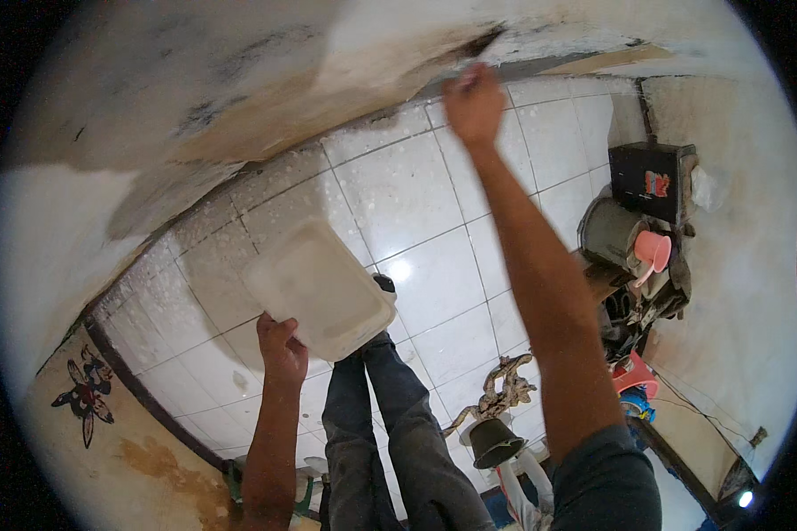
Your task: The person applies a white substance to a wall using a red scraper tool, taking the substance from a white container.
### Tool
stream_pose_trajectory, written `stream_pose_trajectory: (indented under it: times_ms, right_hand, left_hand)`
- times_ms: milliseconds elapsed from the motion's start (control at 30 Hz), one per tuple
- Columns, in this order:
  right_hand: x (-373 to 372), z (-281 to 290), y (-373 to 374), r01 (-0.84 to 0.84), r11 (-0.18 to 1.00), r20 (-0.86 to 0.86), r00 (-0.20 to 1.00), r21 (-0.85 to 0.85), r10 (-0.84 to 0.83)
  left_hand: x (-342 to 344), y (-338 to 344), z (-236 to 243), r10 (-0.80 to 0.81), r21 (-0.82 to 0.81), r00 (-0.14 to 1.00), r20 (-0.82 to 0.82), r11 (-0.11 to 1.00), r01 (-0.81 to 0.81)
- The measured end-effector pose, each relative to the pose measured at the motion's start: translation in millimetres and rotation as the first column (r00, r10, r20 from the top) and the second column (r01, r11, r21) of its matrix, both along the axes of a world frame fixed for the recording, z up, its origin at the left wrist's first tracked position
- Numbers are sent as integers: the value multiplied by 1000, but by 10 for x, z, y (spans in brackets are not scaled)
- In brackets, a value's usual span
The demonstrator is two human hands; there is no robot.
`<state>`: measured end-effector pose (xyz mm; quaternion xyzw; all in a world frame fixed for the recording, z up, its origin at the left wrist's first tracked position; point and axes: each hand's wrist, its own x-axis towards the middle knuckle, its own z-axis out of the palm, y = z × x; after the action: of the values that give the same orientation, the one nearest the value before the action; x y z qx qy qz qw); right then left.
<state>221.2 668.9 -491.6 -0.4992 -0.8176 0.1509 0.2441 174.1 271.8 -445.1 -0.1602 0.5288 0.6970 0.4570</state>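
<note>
My left hand [282, 349] grips the near left edge of a whitish rectangular plastic tub [323, 288], held above the floor in front of my legs. Its inside is pale, and what it contains, if anything, is hard to make out. My right arm stretches up and forward to the stained wall [266, 80]. There my right hand [474, 102] is closed, blurred, close to the wall's lower edge. A dark pointed shape [483, 42] shows just beyond the fingers; whether it is a tool's blade or a mark on the wall is unclear.
White floor tiles [416, 186] carry pale spatters along the wall. At right stand a black box [651, 181], a dark bucket [609, 237] and a pink dipper [652, 252]. A potted plant with a twisted trunk [503, 389] stands near my legs.
</note>
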Motion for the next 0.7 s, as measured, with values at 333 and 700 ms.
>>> stream_pose_trajectory:
  times_ms: [333,700]
  right_hand:
    - [-321,351,-1626,-156,841,-166,983,-518,80]
    - [1124,2108,-2091,-146,780,-507,827,-609,-242]
  left_hand:
    - [-137,-242,320,25,59,1000,17,998,-26]
    - [-58,40,630,-123,115,992,22,986,119]
